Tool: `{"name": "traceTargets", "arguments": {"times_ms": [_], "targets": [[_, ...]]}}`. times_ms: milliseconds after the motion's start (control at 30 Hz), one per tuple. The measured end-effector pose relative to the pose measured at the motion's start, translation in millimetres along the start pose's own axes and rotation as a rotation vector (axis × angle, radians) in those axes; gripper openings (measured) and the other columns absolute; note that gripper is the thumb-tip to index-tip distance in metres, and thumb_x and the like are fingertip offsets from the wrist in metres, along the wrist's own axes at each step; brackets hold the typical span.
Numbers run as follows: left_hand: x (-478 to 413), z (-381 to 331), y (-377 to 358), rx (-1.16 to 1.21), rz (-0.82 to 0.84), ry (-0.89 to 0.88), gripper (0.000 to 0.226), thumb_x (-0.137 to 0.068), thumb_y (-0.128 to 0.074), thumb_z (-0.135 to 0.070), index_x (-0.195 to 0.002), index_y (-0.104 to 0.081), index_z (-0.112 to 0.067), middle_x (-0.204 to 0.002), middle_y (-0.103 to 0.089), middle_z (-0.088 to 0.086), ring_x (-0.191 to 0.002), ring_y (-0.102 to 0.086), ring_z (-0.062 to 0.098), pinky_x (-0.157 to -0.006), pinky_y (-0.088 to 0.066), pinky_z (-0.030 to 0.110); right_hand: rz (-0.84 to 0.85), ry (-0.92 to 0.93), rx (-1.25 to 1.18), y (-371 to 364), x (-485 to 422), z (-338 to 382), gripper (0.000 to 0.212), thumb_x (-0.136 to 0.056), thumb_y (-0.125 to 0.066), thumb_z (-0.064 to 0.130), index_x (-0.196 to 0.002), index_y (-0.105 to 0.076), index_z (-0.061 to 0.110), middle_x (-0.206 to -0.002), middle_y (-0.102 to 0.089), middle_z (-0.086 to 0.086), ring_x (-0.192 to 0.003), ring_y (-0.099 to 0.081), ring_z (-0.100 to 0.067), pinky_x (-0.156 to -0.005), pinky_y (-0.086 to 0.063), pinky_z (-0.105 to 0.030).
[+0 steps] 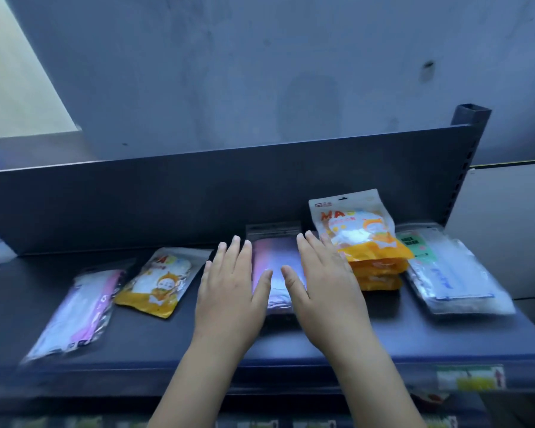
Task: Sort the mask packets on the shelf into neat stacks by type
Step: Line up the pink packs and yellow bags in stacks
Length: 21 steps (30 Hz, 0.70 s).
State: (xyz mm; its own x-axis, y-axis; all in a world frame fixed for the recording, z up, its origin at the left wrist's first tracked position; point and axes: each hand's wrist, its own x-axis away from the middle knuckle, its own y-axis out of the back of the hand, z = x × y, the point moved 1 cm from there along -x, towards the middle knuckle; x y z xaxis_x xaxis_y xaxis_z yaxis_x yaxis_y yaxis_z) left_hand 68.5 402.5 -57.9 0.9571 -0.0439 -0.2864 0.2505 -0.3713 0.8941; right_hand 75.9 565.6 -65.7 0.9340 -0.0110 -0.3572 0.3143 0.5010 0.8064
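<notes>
Purple-pink pkt stack [275,273] lay mid-shelf, long axis front-to-back, far end near back panel [198,186]. L hand [229,291] lay flat along its left edge, R hand [325,285] flat along its right. Fingers [233,254] were straight, slightly spread, gripping nothing. Prob. squaring the stack's sides btwn both palms.

Just right sat orange pkt stack [374,273], top pkt tilted up, not flush; looked to need settling. R hand was close to it, contact unclear. Far right: clear/green pkts [451,273], lying flat.

Left of hands, unsorted: loose orange pkt [155,279], then loose pink pkt [78,310], askew, near front edge of shelf [291,344]. Judged: three types begun, strays to go.
</notes>
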Motion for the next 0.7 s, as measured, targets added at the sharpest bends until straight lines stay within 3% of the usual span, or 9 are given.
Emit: {"name": "traceTargets", "arguments": {"times_ms": [167,300,467,700], "targets": [[5.7,39.9,9.7,0.005,0.024,-0.002,0.069,-0.105,-0.031,-0.057,-0.165,-0.015,-0.026,-0.174,-0.003,-0.011,-0.159,0.007,0.009,-0.129,-0.009,0.04,0.013,-0.011,0.005,-25.8,7.3,34.8,0.076,-0.098,-0.013,0.06,-0.163,-0.027,0.021,-0.17,-0.025,0.006,-0.16,-0.007,-0.015,-0.128,-0.011,-0.039],[7.4,62.2,14.8,-0.004,0.04,0.017,0.069,-0.104,-0.03,-0.058,-0.165,-0.015,-0.028,-0.173,-0.003,-0.013,-0.159,0.007,0.009,-0.13,-0.007,0.04,0.04,-0.013,0.004,-40.9,5.3,52.0,0.086,-0.093,-0.002,0.064,-0.164,-0.023,0.021,-0.172,-0.02,0.006,-0.161,-0.003,-0.015,-0.13,-0.007,-0.04],[-0.5,82.2,17.3,-0.04,0.034,0.039,0.068,-0.105,-0.029,-0.057,-0.165,-0.015,-0.028,-0.174,-0.004,-0.012,-0.16,0.006,0.011,-0.129,-0.004,0.039,0.053,-0.017,-0.02,-53.8,-10.5,65.5,0.085,-0.093,-0.006,0.065,-0.164,-0.024,0.022,-0.172,-0.019,0.007,-0.161,-0.002,-0.014,-0.13,-0.008,-0.04],[-24.0,107.1,15.8,-0.064,0.001,0.066,0.069,-0.104,-0.027,-0.06,-0.164,-0.019,-0.026,-0.173,-0.008,-0.01,-0.16,0.002,0.011,-0.128,-0.002,0.036,0.118,0.005,-0.065,-76.9,-44.3,75.2,0.066,-0.107,-0.034,0.052,-0.164,-0.022,0.021,-0.172,-0.019,0.007,-0.16,0.0,-0.014,-0.13,-0.005,-0.037]]}}
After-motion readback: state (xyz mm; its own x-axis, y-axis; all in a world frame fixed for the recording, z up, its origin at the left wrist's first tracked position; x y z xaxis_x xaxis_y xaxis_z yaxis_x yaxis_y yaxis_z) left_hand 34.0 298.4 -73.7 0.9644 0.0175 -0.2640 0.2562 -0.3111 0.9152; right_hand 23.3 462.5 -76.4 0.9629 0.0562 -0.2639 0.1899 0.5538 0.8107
